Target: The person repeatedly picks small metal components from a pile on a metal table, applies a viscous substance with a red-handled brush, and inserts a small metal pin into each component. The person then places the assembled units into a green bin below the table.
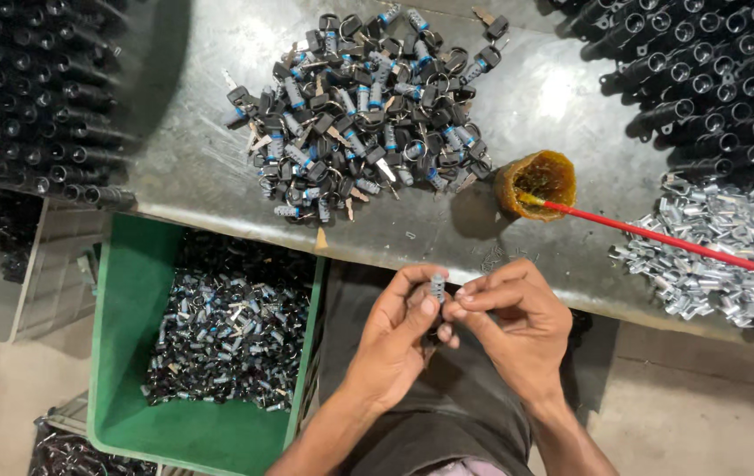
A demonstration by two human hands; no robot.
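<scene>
My left hand and my right hand meet over my lap, just below the table's front edge. Between their fingertips they pinch one small silver lock cylinder, held upright; a dark part hangs under it, mostly hidden by my fingers. On the grey metal table above my hands lies a heap of keys with black heads and silver-blue cylinders.
A small amber cup of grease holds a red stick. Shiny metal clips lie at the right. Black tubes are stacked at the far left and top right. A green bin of finished parts stands at the lower left.
</scene>
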